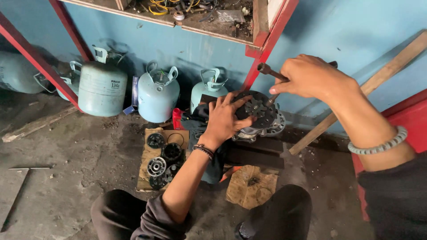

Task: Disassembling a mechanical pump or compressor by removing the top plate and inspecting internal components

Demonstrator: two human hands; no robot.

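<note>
Your left hand lies flat and spread on a round dark machine part. It presses on the part and does not close around it. Your right hand is shut tight around a metal wrench. The wrench's thin end comes down to the middle of the part. The part sits on a dark block, just in front of the wall.

Three pale blue gas tanks stand in a row by the wall. The left tank has a small white label with dark print on its side. One more pale tank lies at the far left, behind a red post.

The floor is grey, rough and dirty. The wall is painted light blue. A wooden shelf with wires and small bits hangs above. A long wood plank leans on the wall at the right.

Two brown cardboard pieces lie on the floor. On the left one sit about five round metal rings. A small red can stands next to the tanks. You wear a bead band on each wrist.
</note>
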